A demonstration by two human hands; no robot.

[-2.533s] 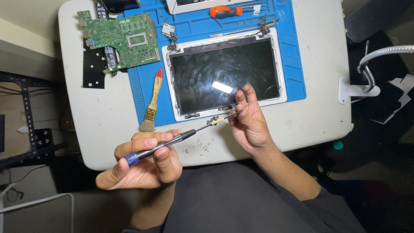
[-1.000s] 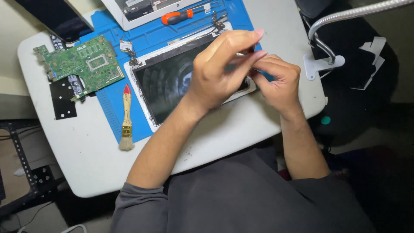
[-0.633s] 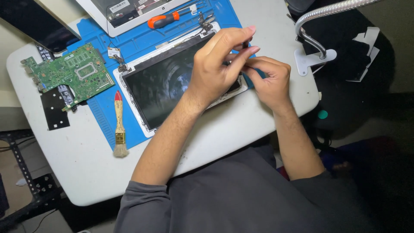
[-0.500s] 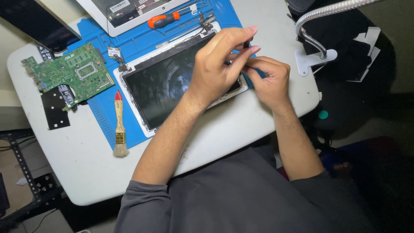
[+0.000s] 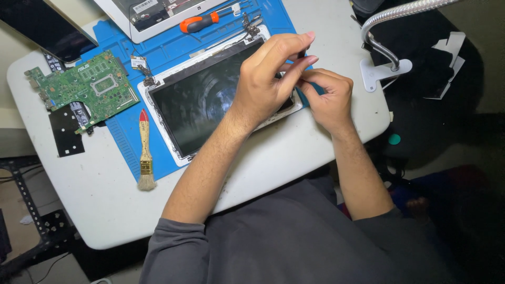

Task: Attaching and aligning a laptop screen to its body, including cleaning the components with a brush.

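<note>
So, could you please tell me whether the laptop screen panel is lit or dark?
Dark: the screen panel lies flat, its glass black, showing only lamp reflections.

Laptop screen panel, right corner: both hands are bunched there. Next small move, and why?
Probably keep the right hand pinning the screen panel and turn the dark tool pinched in the left hand: both meet at that corner, and the tool tip is hidden.

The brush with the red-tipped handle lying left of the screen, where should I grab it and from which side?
Probably grip the brush around its bare wooden handle, coming from above. It lies flat on the blue mat, red tip pointing away, bristles toward the table's near edge. Its left side is open; the screen panel lies close on its right.
</note>
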